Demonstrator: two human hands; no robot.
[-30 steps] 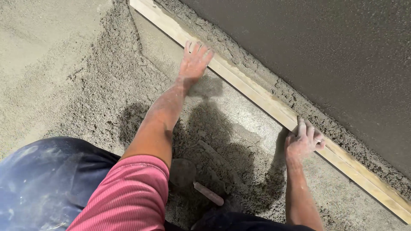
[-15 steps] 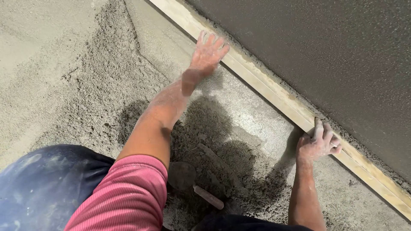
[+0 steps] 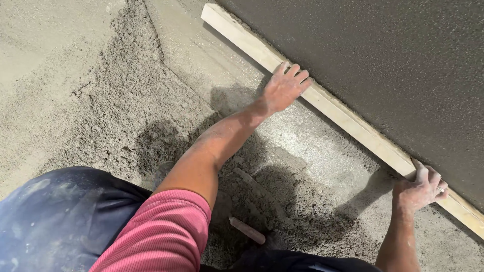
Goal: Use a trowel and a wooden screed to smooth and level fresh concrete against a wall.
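Closest to me I see my dark, dust-stained trouser knee (image 3: 55,216) and the pink ribbed sleeve (image 3: 161,231) of my left arm. Just beyond them a trowel with a reddish handle (image 3: 247,230) lies half sunk in a heap of loose, damp mortar (image 3: 282,211), its blade mostly buried.

My right hand (image 3: 418,189) sits low on the right, its fingers curled over the near edge of the long wooden straightedge board (image 3: 343,118), gripping it. My left arm stretches forward across the shadowed mortar, and my left hand (image 3: 285,88) lies flat on the same board further up, fingers spread and palm pressed down on its top face.

The board runs diagonally from the upper middle down to the lower right edge, lying on the floor between a strip of smoothed pale screed (image 3: 302,146) on my side and the darker, even, levelled screed (image 3: 403,60) beyond it. To the far left rough crumbly mortar (image 3: 101,100) spreads over the ground.
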